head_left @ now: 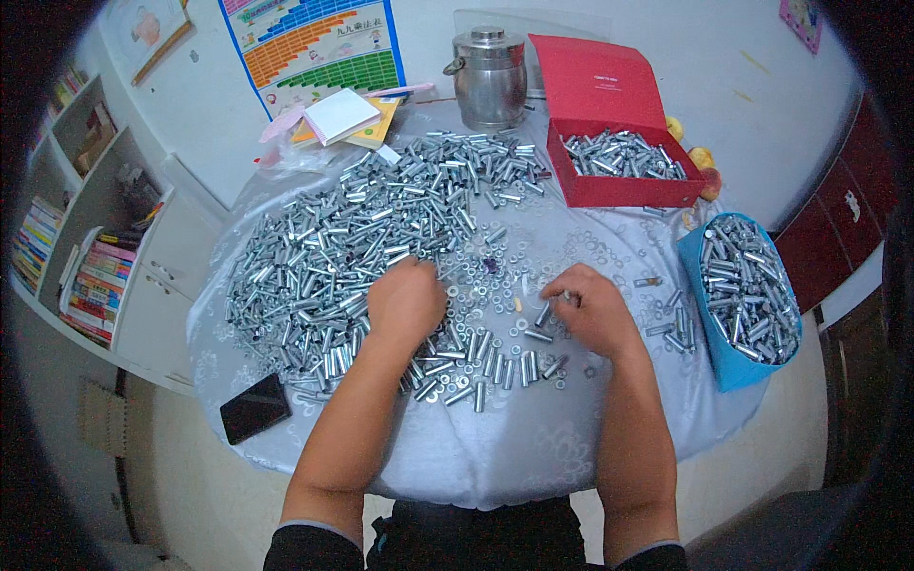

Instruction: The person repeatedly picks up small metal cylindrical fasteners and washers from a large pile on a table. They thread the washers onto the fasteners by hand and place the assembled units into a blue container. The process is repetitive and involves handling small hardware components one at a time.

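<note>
A wide heap of silver bolts and short metal sleeves [314,257] covers the left and middle of the table. My left hand [407,303] is closed at its near right edge, beside many loose washers [466,303]; its fingertips are hidden, so what they hold cannot be made out. Over the table to the right, my right hand [598,312] pinches a short silver metal sleeve [544,313], pointing down to the left. Between my forearms, several sleeves [479,395] stand or lie in a loose row. A few bolts [678,328] lie right of my right hand.
A blue container [722,333] full of bolts stands at the right edge. Behind it sits an open red box [619,190] of metal parts. A steel pot [490,86], books [341,116] and some fruit [702,159] are at the back; a black phone [255,409] lies front left.
</note>
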`<state>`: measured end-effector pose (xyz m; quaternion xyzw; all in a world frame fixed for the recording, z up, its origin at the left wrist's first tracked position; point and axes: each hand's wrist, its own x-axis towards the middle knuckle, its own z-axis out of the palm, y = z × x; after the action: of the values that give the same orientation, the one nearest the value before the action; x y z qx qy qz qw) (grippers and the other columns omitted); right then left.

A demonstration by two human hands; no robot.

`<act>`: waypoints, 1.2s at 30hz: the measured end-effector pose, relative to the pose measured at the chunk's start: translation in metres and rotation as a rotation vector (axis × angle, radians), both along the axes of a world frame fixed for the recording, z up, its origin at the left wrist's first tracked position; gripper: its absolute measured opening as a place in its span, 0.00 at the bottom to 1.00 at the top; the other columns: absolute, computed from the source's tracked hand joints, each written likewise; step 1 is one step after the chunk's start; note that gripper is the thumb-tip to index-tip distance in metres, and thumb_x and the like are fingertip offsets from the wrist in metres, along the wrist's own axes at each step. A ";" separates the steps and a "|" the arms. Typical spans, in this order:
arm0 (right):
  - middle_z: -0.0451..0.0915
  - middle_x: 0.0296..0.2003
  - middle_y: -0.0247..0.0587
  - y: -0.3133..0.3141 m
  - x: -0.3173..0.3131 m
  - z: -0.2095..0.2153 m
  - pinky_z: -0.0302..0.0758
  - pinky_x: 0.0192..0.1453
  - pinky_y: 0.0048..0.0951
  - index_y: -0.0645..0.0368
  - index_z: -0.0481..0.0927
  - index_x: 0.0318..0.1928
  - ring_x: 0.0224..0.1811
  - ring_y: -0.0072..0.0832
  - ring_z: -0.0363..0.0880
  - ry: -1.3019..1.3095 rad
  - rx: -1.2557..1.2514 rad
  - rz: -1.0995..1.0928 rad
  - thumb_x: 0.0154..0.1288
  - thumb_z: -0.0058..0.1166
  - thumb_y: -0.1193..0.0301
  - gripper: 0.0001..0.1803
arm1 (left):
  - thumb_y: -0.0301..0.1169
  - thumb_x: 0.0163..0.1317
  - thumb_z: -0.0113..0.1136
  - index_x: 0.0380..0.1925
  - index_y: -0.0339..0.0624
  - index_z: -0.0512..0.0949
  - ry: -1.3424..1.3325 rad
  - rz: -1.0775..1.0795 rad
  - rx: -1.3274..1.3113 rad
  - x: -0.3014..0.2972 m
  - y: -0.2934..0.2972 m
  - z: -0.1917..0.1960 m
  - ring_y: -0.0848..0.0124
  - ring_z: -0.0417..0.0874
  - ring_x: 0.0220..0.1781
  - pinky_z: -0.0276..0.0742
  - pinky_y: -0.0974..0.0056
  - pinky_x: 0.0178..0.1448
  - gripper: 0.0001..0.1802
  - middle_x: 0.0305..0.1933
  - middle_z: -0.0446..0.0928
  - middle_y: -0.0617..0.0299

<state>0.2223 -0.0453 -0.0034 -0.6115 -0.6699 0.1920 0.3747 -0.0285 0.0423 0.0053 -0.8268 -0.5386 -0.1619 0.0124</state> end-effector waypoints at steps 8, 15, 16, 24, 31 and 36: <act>0.75 0.38 0.48 -0.009 -0.012 0.003 0.73 0.49 0.37 0.60 0.81 0.37 0.44 0.45 0.76 -0.189 -0.027 0.042 0.53 0.60 0.75 0.09 | 0.34 0.58 0.59 0.31 0.38 0.79 -0.412 -0.049 -0.196 0.000 -0.034 0.019 0.59 0.81 0.28 0.76 0.59 0.35 0.10 0.31 0.80 0.51; 0.79 0.36 0.37 0.006 -0.023 0.004 0.75 0.37 0.24 0.63 0.77 0.45 0.31 0.22 0.76 0.948 -0.200 0.023 0.66 0.54 0.70 0.11 | 0.27 0.64 0.56 0.35 0.35 0.76 -1.094 -0.184 -0.707 0.010 -0.053 -0.001 0.80 0.74 0.23 0.70 0.74 0.28 0.05 0.31 0.81 0.61; 0.79 0.36 0.38 0.005 -0.027 0.004 0.75 0.36 0.23 0.64 0.76 0.47 0.30 0.21 0.76 1.038 -0.183 0.049 0.68 0.52 0.70 0.12 | 0.26 0.64 0.56 0.36 0.35 0.75 -1.148 -0.211 -0.750 0.011 -0.053 -0.003 0.81 0.73 0.23 0.70 0.75 0.27 0.05 0.31 0.81 0.62; 0.81 0.41 0.44 0.007 -0.033 0.000 0.78 0.40 0.24 0.65 0.74 0.52 0.34 0.24 0.79 1.153 -0.126 0.091 0.68 0.50 0.73 0.14 | 0.24 0.64 0.56 0.37 0.35 0.75 -1.292 -0.244 -0.801 0.009 -0.052 -0.004 0.80 0.74 0.23 0.70 0.75 0.27 0.04 0.32 0.80 0.60; 0.81 0.44 0.47 0.006 -0.038 0.005 0.79 0.44 0.27 0.65 0.74 0.49 0.40 0.28 0.82 1.141 -0.074 0.071 0.67 0.51 0.75 0.12 | 0.26 0.63 0.57 0.37 0.39 0.76 -1.289 -0.263 -0.769 0.009 -0.049 -0.012 0.80 0.76 0.21 0.65 0.77 0.21 0.04 0.31 0.81 0.62; 0.82 0.42 0.45 0.005 -0.045 0.007 0.78 0.44 0.25 0.66 0.75 0.49 0.39 0.26 0.81 0.990 -0.078 0.072 0.65 0.52 0.76 0.12 | 0.26 0.64 0.56 0.38 0.37 0.76 -1.265 -0.238 -0.809 0.009 -0.050 -0.009 0.79 0.78 0.24 0.70 0.76 0.25 0.05 0.32 0.81 0.61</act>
<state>0.1777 -0.0405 0.0039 -0.4369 -0.4245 0.4970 0.6180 -0.0194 -0.0076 -0.0034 -0.5688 -0.3677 -0.3951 -0.6205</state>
